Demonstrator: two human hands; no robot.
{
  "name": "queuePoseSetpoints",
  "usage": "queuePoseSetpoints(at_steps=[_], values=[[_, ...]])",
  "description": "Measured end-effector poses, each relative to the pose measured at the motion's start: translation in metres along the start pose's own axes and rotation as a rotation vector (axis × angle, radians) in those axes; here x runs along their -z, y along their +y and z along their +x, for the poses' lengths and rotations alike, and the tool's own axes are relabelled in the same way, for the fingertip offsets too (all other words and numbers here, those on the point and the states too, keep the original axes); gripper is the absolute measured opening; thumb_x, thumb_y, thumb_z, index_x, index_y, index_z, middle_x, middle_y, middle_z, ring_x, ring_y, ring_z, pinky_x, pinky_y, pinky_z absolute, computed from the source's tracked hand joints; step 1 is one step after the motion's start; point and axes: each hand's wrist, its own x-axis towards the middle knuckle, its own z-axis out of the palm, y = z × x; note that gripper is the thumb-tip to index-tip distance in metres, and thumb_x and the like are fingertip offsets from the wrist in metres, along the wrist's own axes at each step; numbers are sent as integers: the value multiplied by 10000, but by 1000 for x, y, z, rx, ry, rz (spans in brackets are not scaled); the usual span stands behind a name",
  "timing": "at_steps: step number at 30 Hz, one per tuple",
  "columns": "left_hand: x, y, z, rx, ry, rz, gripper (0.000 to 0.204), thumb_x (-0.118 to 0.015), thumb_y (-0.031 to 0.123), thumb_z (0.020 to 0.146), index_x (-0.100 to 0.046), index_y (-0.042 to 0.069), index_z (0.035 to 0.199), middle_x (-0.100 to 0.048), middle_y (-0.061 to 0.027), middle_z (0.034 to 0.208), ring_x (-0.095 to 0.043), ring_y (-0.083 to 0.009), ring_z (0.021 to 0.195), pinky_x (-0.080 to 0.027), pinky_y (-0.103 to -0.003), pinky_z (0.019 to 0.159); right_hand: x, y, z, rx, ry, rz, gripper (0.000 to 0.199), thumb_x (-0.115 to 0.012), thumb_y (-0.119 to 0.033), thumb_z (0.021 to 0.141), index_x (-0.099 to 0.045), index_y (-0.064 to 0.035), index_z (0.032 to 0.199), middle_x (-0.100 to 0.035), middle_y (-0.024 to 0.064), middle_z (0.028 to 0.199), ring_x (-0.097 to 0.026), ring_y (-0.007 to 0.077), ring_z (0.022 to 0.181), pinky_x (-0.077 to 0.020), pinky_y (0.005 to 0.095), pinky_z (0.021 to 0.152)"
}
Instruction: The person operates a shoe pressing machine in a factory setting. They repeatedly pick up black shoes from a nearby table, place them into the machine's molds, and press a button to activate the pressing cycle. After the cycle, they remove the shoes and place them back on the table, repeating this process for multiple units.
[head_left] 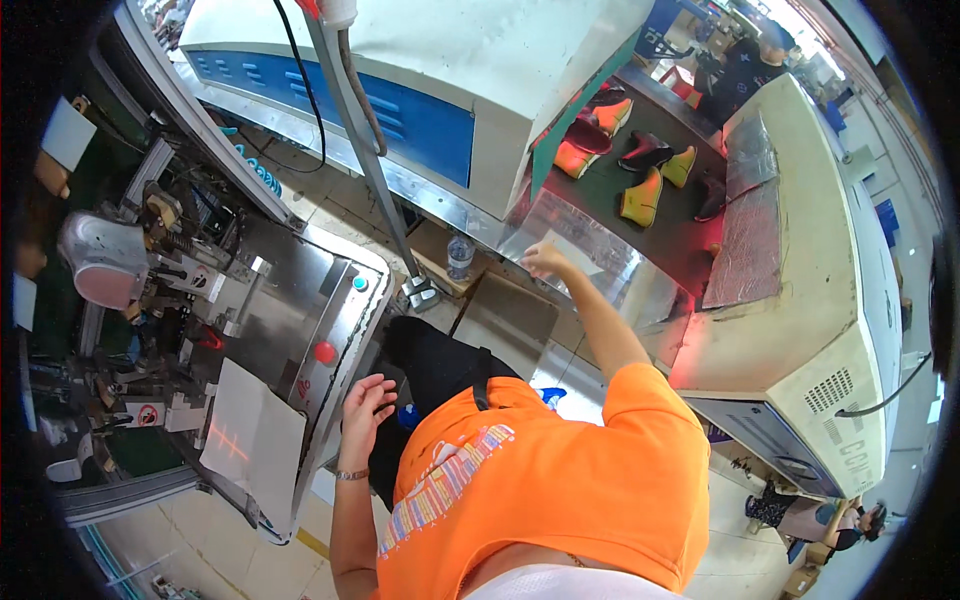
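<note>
At the left edge of the frame, a machine carries a rounded metal form (105,262) with a pinkish face, set among clamps and cables. Right of it, a metal tabletop (290,275) runs diagonally. A white sheet (250,440) leans or lies at its lower end, crossed by red light lines; which of the two, I cannot tell. A red button (325,352) and a blue button (360,284) sit along the tabletop's right side.

Just beyond that edge, left of the frame's centre, is the left hand (368,408), a bracelet at its wrist, fingers loosely curled and slightly apart, with nothing visible in it. Above, a grey pole (365,150) slants down in front of a white housing with a blue panel (430,125). A clear bottle (460,257) stands near the pole's foot.

Right of the bottle, slightly above the frame's centre, the right hand (545,260) is nearly closed at the left end of a pale sheet (582,256), over a shiny clear covering (625,277); whether the fingers grip the sheet, I cannot tell. Farther up and right, yellow and dark shoe pieces (641,198) lie on a dark belt (672,224), beside a large cream housing (810,270).
</note>
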Motion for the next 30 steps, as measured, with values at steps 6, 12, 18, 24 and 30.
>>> queuePoseSetpoints(at_steps=[6,12,18,24,30], values=[[-3,7,3,-191,-17,160,219,-492,137,857,-489,71,1066,-576,-47,975,-549,-96,785,-448,-214,648,-47,-14,-30,-28,-70,111,292,-582,-208,740,-587,-17,961,-607,52,735,-598,139,566,-445,250,439],[9,-34,11,-368,-1,466,251,-502,61,831,-489,22,1078,-583,-53,918,-544,-94,734,-433,-204,642,-59,-8,-47,-32,66,190,347,-584,-125,734,-545,1,1054,-599,79,765,-575,144,564,-438,242,435],[18,-41,1,-185,1,436,285,-502,121,846,-468,43,1118,-582,-68,986,-562,-117,798,-438,-220,663,-19,93,-58,190,764,988,187,-549,-74,724,-562,-2,896,-571,84,682,-558,191,577,-471,279,543],[22,-31,-3,28,62,-18,352,-505,151,852,-410,80,1183,-549,-93,1044,-542,-138,842,-442,-245,691,73,119,-127,-379,1867,593,398,-528,-51,694,-438,6,1078,-470,179,1074,-482,294,945,-386,374,830],[45,-33,-5,52,132,-8,332,-506,169,855,-432,79,1165,-541,-80,1054,-531,-129,871,-431,-247,728,134,149,-182,-704,1786,-246,635,-622,-166,658,-344,-45,1216,-435,190,1166,-423,353,1079,-365,426,882]])
